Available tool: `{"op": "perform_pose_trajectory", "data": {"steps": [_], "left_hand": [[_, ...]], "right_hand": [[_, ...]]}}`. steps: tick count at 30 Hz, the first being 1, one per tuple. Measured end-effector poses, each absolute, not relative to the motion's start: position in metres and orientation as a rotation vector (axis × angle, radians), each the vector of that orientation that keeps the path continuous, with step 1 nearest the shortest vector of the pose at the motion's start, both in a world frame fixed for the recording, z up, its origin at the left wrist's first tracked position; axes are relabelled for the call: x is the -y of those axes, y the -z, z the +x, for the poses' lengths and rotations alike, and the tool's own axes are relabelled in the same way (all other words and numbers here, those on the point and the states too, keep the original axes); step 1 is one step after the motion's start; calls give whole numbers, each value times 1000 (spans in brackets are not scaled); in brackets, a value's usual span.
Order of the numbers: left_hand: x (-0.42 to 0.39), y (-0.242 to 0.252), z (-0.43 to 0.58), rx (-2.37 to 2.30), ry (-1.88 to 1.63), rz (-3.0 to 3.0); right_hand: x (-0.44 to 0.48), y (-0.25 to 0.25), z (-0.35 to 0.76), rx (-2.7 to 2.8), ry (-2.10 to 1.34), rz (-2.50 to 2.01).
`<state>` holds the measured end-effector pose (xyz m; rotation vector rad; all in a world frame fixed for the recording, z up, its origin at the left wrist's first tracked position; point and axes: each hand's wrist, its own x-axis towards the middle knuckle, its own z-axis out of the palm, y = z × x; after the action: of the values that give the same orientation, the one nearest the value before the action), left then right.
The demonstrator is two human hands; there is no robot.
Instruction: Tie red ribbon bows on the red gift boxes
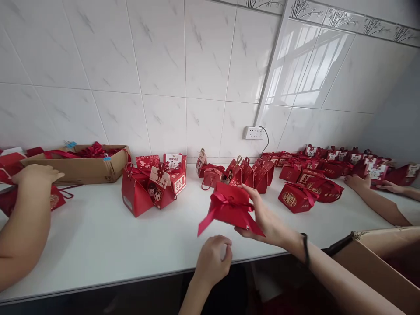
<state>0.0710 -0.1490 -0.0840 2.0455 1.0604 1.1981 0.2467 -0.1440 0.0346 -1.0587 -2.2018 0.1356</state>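
My right hand [262, 216] grips a red gift box [231, 197] from its right side, thumb on the near lower side and fingers behind. A red satin ribbon [226, 208] is tied in a bow across the face of this box, its tails hanging down. The box is held tilted above the white table. Just below and left of it, my left hand [215, 258] is curled closed near the table's front edge, apart from the box, with nothing visible in its fingers.
Upright red gift boxes [136, 194] stand ahead, and several more [297, 197] cover the right. A cardboard tray [82, 173] holds ribbons at left. Co-workers' hands [36, 175] work at both sides. An open carton [377, 267] sits at lower right.
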Motion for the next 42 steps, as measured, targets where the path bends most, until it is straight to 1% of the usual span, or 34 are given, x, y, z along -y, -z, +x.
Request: {"op": "perform_pose_trajectory", "data": {"steps": [2, 4, 6, 8, 11, 14, 16, 18, 20, 25, 27, 30, 38, 42], "left_hand": [[148, 78, 62, -1013, -1387, 1676], [148, 65, 50, -937, -1608, 1317], [151, 49, 38, -803, -1725, 1182], [157, 31, 29, -699, -1652, 1301], [167, 16, 24, -776, -1371, 1514], [173, 19, 27, -967, -1061, 1505], [173, 24, 28, -1051, -970, 1444], [171, 27, 29, -1088, -964, 1412], [169, 25, 30, -1102, -989, 1414], [164, 6, 41, -1278, -1082, 1491], [162, 3, 47, -1338, -1056, 1538], [160, 6, 50, -1348, -1006, 1556], [155, 18, 48, -1327, -1024, 1561], [154, 17, 49, -1330, -1008, 1568]], "right_hand": [[169, -55, 258, 2258, -123, -1034], [189, -71, 265, 2305, -189, -1037], [201, -78, 265, 2317, -295, -1037], [202, -74, 261, 2312, -436, -1017], [192, -45, 249, 2259, -649, -966], [185, -2, 239, 2164, -771, -990], [188, 21, 234, 2038, -868, -1090], [198, 35, 231, 1839, -952, -1179], [209, 38, 226, 1625, -984, -1207], [217, 25, 204, 1290, -827, -1302], [215, 23, 196, 1265, -788, -1338], [214, 24, 193, 1245, -866, -1306], [216, 38, 200, 1126, -1038, -1124], [216, 40, 206, 1205, -1064, -1075]]}}
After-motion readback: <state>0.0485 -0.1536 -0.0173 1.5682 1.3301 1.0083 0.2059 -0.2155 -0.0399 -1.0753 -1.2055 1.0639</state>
